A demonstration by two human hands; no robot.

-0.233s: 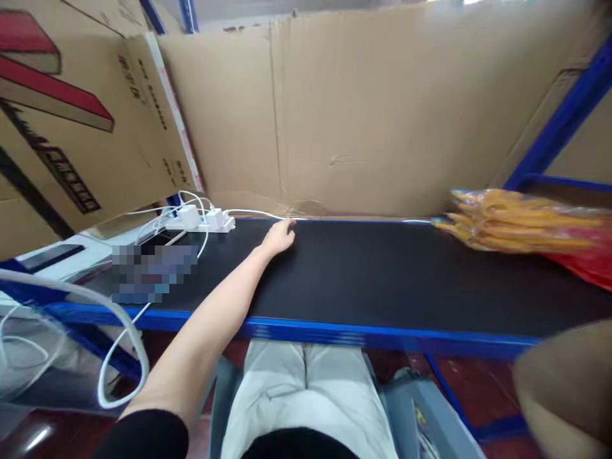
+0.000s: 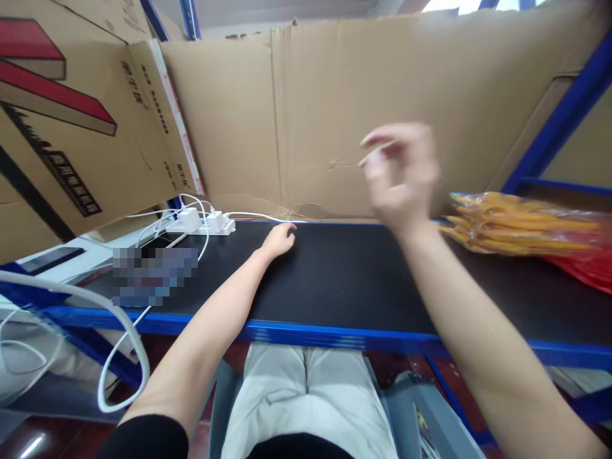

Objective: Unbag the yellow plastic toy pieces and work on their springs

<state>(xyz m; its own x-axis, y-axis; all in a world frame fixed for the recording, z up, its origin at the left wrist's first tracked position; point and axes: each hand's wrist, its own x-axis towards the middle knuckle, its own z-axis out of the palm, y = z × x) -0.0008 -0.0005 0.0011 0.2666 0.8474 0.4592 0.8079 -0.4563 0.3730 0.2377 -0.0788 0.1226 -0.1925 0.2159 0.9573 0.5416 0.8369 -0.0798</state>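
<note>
My left hand lies on the black shelf top near its back edge, its fingers loosely bent and the thumb apart. I see nothing in it. A white cable runs along the back edge just behind the fingers. My right hand is raised above the shelf in front of the cardboard panel, blurred by motion. Its fingers are curved and partly apart, with nothing visible between them. To its right lie clear bags of orange-yellow items, whose kind I cannot make out.
At the left, a white power strip holds chargers and tangled cables. A pixelated flat object lies in front of it. A red bag sits at the right. Blue shelf rail crosses before my lap; a thick white cable loops at left.
My right arm has swung up from the lower right, and the hand is now above the shelf. My left hand stays in place.
</note>
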